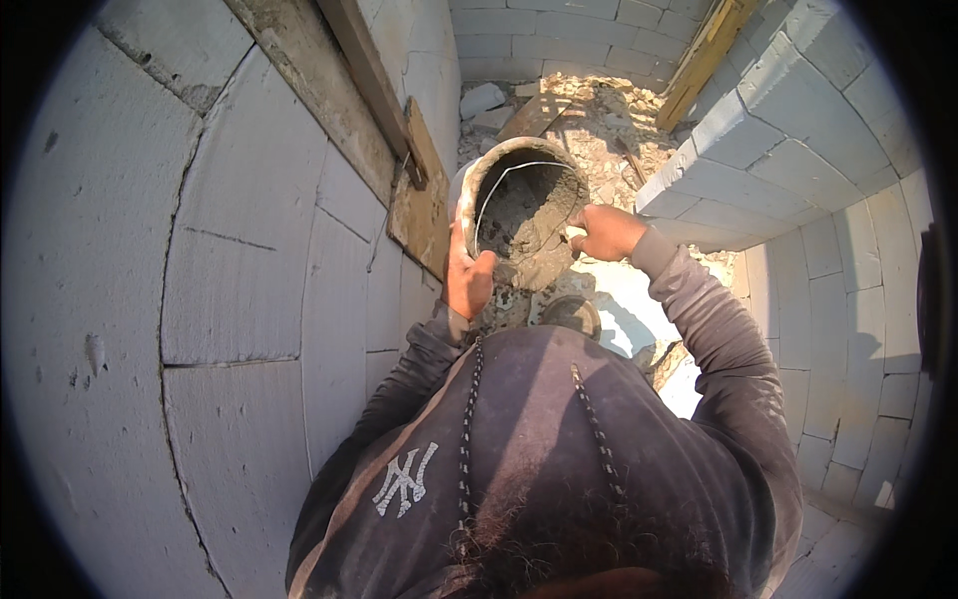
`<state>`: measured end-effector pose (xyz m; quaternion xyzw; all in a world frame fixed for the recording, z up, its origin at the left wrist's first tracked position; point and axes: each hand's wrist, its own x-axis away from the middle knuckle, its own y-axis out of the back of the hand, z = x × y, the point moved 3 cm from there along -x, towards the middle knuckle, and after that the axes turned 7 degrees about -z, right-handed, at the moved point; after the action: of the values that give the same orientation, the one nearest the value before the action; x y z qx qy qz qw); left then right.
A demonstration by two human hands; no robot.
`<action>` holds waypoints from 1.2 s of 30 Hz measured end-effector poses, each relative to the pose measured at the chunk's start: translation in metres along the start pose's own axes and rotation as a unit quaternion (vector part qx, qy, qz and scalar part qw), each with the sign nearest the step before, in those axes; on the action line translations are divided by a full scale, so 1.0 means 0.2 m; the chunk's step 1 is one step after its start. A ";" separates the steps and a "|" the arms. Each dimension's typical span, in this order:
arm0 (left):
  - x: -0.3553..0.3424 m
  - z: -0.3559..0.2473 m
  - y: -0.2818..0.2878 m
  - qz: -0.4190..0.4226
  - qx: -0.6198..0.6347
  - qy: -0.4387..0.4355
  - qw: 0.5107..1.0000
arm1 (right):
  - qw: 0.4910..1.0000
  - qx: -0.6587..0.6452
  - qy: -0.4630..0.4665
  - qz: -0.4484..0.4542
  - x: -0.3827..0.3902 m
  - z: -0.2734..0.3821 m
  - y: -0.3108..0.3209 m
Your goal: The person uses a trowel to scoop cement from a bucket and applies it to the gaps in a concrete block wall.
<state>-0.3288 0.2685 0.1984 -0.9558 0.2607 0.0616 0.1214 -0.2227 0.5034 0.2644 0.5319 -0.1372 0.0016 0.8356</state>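
A round bucket (483,172) with a pale, mortar-smeared rim and a thin wire handle (526,163) is tilted with its mouth toward me. Wet grey mortar (544,232) lies inside and spreads over its near lip. My left hand (469,280) grips the left side of the rim, thumb toward the mouth. At the right side of the rim my right hand (607,233) is closed, with its thumb and fingers pinched on the pale edge. Just below the mouth sits a dark round object (573,315), partly hidden by my sweatshirt.
A pale block wall (249,270) rises close on my left, with wooden boards (419,205) against it. On the right stands a partial block wall (758,150). Rubble (614,125) covers the ground beyond the bucket, and a timber post (707,60) leans at the back.
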 end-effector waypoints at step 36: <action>0.01 0.34 0.36 -0.215 0.303 0.275 0.887 | 0.899 -0.328 0.186 -0.223 -0.12 1.29 2.25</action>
<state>-0.3680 0.2262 0.1180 -0.8840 0.0779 -0.3127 0.3387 -0.3711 0.4727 0.7605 0.2346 0.1504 -0.1312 0.9514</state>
